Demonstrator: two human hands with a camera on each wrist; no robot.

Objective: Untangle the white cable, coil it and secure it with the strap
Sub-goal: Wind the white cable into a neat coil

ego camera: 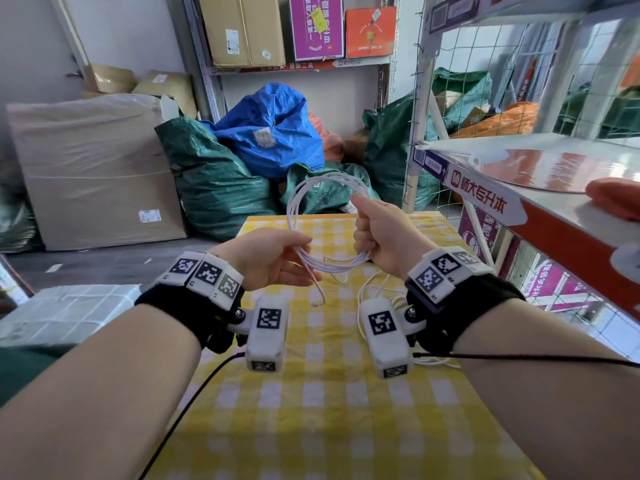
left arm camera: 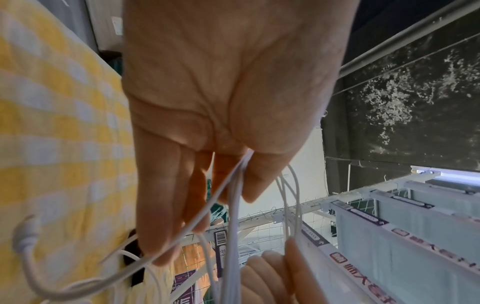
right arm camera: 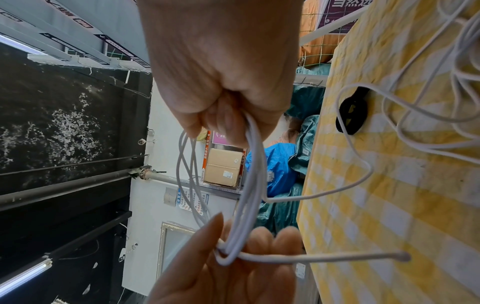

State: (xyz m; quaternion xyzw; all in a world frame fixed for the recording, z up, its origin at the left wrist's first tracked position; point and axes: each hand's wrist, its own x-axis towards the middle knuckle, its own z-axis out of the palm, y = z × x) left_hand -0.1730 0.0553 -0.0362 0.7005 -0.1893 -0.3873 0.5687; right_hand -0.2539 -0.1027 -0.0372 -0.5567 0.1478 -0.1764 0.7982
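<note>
The white cable is gathered into a coil of several loops, held up over the yellow checked tablecloth. My left hand pinches the coil's lower left between thumb and fingers. My right hand grips the coil's right side in a fist, index finger pointing up. A short loose end hangs below the left hand. More cable trails slack over the cloth. The black strap lies on the cloth among that slack; in the head view it is hidden.
A metal shelf with a red-and-white edge runs close along the right. Green and blue sacks are piled beyond the table's far end. A large wrapped carton stands at the left, with a white package nearer.
</note>
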